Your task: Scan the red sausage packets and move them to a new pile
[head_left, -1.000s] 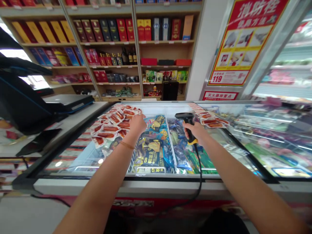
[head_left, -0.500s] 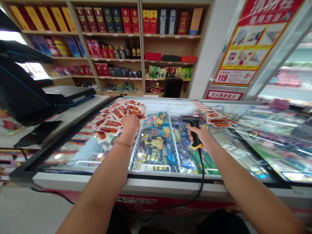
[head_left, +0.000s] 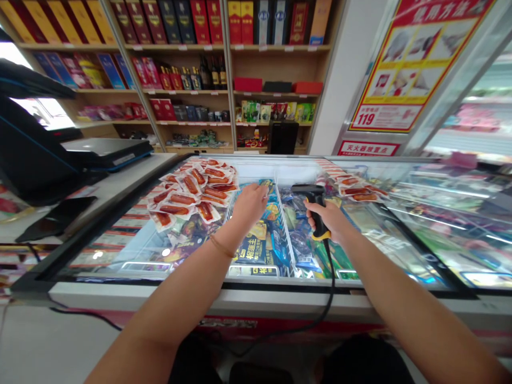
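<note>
Left hand [head_left: 250, 204], fingers spread loosely, holds nothing, hovers frame centre over blue-yellow packets [head_left: 256, 242] in freezer [head_left: 280, 306]. Right hand [head_left: 330, 218], just right, grip wrapped round scanner [head_left: 314, 205], upright, head aimed left toward packets.

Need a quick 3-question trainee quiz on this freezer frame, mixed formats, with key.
1. True or false: the right hand grips a barcode scanner.
2. The left hand reaches over: A) the sausage packets B) the open freezer basket C) the register
3. What trails from the scanner handle toward the camera?

Key: 1 true; 2 B; 3 a black cable.
</note>
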Demonstrator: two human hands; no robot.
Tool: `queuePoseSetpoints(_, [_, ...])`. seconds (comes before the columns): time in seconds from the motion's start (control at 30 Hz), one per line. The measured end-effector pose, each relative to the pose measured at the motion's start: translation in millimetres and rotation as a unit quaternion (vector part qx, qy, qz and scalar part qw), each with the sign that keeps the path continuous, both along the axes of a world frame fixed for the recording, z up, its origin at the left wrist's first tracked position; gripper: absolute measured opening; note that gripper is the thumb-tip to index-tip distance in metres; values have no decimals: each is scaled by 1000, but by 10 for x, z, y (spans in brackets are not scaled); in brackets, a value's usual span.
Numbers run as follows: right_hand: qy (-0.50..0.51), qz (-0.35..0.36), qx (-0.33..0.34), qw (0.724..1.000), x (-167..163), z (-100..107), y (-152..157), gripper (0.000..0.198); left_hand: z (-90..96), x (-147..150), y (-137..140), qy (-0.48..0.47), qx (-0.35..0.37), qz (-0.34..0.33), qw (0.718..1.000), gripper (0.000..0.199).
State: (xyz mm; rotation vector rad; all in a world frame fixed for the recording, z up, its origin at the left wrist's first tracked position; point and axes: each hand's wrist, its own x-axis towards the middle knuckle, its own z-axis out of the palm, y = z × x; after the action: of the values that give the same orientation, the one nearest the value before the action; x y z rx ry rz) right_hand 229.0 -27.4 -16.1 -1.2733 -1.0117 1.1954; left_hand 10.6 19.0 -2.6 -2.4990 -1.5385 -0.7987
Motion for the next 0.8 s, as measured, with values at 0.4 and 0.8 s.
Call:
queuePoseSetpoints(0.4, [-11,18,8,1000,-14,-10,-37,24,-165,-266,299,-99,-94,59,989,39])
queuePoseSetpoints(0.8, [-38,46,-3,998,-12,-21,-55,27,-235,-326,316,-79,-192,-65,976,46])
